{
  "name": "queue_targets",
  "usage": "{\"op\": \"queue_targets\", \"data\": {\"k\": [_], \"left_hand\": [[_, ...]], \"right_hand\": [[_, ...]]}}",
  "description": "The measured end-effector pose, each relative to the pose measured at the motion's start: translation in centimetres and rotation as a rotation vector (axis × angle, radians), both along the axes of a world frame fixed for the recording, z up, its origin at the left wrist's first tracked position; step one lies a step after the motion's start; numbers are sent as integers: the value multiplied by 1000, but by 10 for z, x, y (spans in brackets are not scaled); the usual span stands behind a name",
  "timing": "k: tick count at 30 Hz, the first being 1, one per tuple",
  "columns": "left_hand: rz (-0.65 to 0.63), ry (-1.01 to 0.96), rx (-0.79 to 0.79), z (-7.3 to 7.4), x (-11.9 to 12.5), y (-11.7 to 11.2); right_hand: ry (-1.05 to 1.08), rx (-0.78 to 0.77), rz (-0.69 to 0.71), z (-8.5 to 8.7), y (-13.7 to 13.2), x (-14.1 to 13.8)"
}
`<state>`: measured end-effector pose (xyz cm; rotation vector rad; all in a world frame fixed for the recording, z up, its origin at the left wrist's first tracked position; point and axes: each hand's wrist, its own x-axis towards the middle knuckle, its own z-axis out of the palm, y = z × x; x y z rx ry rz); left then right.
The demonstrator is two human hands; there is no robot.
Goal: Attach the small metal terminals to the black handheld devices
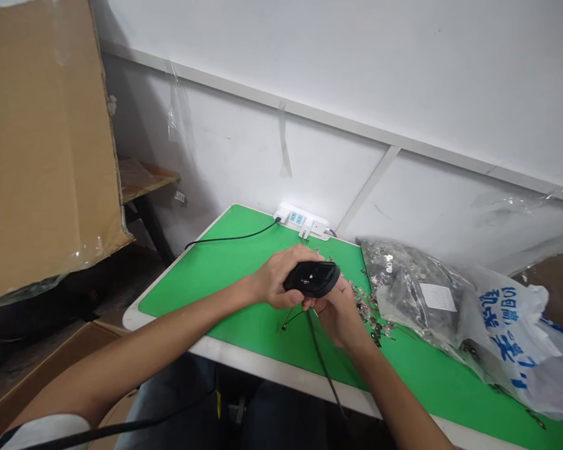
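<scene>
My left hand (pixel 279 279) grips a black computer mouse (pixel 311 278), which is turned underside up above the green mat. My right hand (pixel 340 314) holds the mouse's front end from below, its fingers against the mouse. A dark cable (pixel 324 364) hangs from the mouse over the table's front edge. Thin wires with small metal ends (pixel 288 320) lie on the mat beneath my hands. Several small metal parts (pixel 363 306) are scattered just right of my right hand.
The green mat (pixel 216 294) covers a white table. A clear bag of metal parts (pixel 415 290) and a white-and-blue plastic bag (pixel 511 337) lie at right. A white power strip (pixel 300 220) with a black cable (pixel 229 236) stands at the wall. A large cardboard sheet (pixel 42 144) stands at left.
</scene>
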<state>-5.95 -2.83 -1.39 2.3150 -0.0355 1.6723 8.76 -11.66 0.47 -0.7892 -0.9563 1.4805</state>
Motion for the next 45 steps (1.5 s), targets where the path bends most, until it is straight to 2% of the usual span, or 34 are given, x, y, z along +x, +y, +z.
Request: {"op": "queue_targets", "data": {"k": [10, 25, 32, 39, 45], "left_hand": [[6, -4, 22, -3, 2, -1], [2, 26, 36, -4, 1, 0], [-1, 74, 116, -4, 1, 5], [47, 114, 165, -8, -1, 8], [12, 58, 150, -15, 3, 8]], "right_hand": [[34, 44, 0, -3, 0, 0], [-9, 15, -23, -2, 0, -2], [55, -19, -97, -5, -2, -2], [85, -21, -198, -11, -5, -7], [107, -20, -177, -12, -9, -12]]}}
